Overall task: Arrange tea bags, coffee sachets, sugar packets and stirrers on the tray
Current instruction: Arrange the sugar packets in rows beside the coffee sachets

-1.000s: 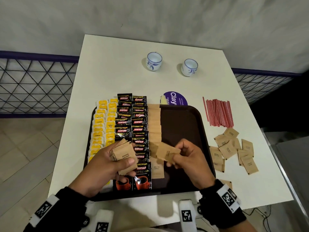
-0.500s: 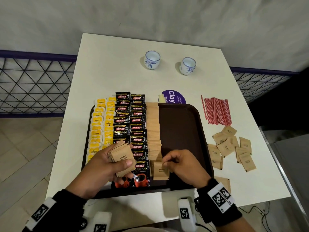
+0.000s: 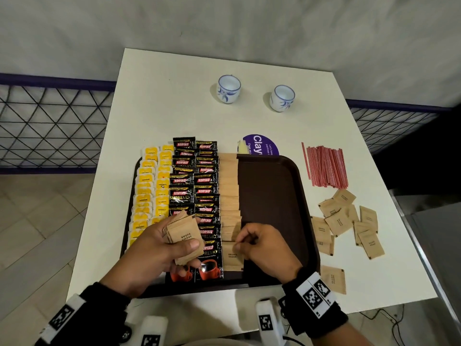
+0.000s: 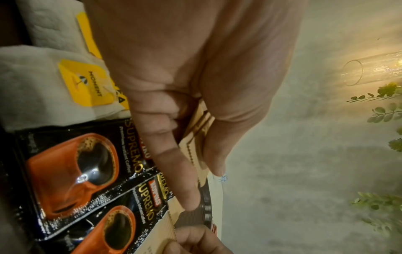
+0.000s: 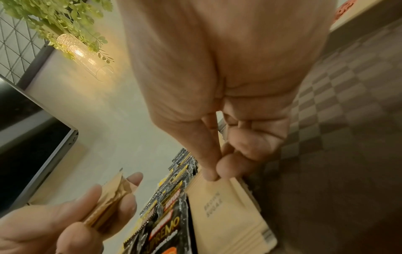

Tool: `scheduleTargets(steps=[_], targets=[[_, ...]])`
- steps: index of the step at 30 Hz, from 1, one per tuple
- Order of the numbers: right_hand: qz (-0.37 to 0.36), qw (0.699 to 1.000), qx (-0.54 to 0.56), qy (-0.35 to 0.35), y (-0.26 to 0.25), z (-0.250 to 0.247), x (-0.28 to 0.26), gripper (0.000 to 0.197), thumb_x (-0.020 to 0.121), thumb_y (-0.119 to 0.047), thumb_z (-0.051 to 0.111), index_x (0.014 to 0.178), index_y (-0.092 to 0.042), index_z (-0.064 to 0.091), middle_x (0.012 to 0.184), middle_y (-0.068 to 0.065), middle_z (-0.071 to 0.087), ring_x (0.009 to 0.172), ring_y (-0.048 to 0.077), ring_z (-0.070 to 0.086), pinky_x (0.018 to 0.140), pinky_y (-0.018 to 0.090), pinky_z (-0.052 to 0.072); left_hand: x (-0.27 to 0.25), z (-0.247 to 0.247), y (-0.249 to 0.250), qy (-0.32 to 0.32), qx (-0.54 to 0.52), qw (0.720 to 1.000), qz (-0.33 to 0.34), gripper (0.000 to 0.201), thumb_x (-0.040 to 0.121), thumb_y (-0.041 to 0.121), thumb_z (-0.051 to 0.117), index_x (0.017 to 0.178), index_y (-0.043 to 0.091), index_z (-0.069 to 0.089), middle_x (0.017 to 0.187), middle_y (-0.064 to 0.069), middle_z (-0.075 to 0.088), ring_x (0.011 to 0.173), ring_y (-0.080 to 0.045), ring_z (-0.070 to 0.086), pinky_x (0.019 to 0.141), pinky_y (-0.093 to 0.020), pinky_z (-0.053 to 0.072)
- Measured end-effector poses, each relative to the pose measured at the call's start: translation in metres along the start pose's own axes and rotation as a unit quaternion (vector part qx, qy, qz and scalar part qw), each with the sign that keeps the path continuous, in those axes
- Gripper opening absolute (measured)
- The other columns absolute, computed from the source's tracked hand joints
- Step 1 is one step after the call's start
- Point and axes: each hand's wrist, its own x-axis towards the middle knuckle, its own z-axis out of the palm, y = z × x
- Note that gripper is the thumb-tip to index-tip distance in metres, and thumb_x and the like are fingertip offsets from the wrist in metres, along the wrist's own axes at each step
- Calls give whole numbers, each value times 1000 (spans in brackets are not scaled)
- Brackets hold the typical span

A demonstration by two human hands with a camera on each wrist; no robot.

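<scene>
On the brown tray (image 3: 272, 186) lie rows of yellow tea bags (image 3: 147, 196), black coffee sachets (image 3: 194, 186) and a column of brown sugar packets (image 3: 229, 186). My left hand (image 3: 159, 248) grips a stack of sugar packets (image 3: 185, 237) above the tray's near left, also seen as the stack (image 4: 196, 137) edge-on. My right hand (image 3: 259, 243) pinches the top edge of the nearest sugar packet (image 3: 232, 257) in the column; thumb and forefinger meet on that packet (image 5: 226, 211). Red stirrers (image 3: 324, 167) and loose sugar packets (image 3: 346, 221) lie on the table right of the tray.
Two small white-and-blue cups (image 3: 229, 88) (image 3: 282, 98) stand at the back of the white table (image 3: 159, 96). A purple round sticker (image 3: 260, 148) shows behind the tray. One sugar packet (image 3: 333, 279) lies near the front right edge. A mesh railing (image 3: 50, 126) flanks the table.
My right hand came down from mid-air with a sugar packet and now holds it low at the near end of the sugar column. The left hand kept its stack nearly still.
</scene>
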Motion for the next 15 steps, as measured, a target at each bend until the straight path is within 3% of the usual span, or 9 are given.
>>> scheduleTargets(steps=[7, 15], targets=[[5, 999, 4, 32, 0, 4, 0, 14, 77, -13, 77, 76, -21, 66, 74, 9, 68, 63, 21, 64, 63, 31, 53, 3, 0, 5, -4, -1, 1000, -15, 52, 79, 9, 80, 127, 19, 62, 103, -19, 75, 80, -43, 74, 49, -33, 55], [5, 998, 8, 58, -2, 3, 1, 15, 81, -15, 76, 77, -24, 64, 73, 7, 68, 71, 25, 66, 66, 33, 54, 3, 2, 11, -20, 9, 999, -25, 74, 55, 28, 89, 124, 20, 62, 99, -20, 75, 78, -42, 74, 50, -33, 57]])
